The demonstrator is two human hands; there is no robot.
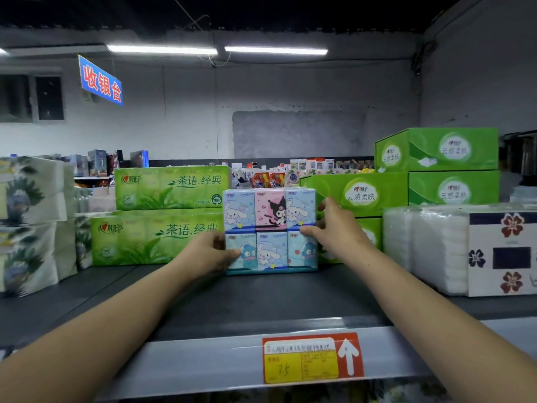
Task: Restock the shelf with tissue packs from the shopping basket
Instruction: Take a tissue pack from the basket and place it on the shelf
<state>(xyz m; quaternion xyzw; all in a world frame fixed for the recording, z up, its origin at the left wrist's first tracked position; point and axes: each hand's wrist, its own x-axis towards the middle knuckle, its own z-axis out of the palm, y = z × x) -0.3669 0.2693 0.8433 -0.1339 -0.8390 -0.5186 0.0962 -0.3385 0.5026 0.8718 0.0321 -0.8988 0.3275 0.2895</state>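
A cartoon-printed tissue pack, blue and pink with several small packets in two rows, stands upright on the dark shelf, between the green stacks. My left hand grips its lower left edge, thumb on the front. My right hand holds its right side, thumb on the front and fingers curled behind. The shopping basket is out of view.
Two green tea-print tissue packs are stacked at the left, green tissue boxes at the right. A floral white pack sits far right, leaf-print packs far left. A yellow and red price tag marks the shelf's front rail.
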